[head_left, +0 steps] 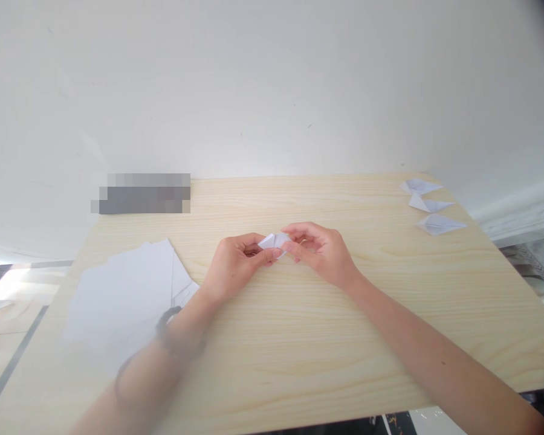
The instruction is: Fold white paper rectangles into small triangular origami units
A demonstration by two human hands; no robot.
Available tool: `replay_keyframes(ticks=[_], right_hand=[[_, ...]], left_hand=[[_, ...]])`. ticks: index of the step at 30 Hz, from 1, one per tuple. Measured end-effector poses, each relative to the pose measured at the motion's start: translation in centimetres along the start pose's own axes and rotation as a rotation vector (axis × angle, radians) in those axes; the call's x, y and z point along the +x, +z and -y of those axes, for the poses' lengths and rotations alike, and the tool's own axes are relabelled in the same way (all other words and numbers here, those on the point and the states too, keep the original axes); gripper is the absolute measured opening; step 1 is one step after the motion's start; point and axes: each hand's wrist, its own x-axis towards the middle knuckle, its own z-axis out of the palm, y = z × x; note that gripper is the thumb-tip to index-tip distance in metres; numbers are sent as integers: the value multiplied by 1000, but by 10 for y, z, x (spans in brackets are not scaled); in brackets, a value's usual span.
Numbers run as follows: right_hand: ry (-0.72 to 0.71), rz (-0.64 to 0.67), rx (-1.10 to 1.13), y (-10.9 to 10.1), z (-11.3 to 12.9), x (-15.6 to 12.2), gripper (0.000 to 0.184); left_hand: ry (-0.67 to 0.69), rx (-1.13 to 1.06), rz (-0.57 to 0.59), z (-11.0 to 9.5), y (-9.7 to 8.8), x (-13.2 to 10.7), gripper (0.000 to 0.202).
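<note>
Between my two hands, just above the middle of the table, is a small folded piece of white paper (268,241). My left hand (240,263) pinches its left part between thumb and fingers. On the other side, my right hand (321,251) grips the right end, thumb in front and fingers behind. Part of the folded paper is hidden by the fingertips. Dark bands circle my left wrist.
Several loose white sheets (122,290) lie at the left, partly under my left forearm. Three folded paper pieces (442,225) rest near the right edge of the wooden table (272,362). A pixelated dark object (145,196) sits at the back left, before a white wall (272,90).
</note>
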Motion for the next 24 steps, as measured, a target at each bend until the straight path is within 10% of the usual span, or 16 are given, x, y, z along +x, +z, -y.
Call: replay_keyframes(ticks=[24], right_hand=[[-216,-5,-224,0,3,1,14]], left_hand=[[218,58,-106,-9,1,-6,20]])
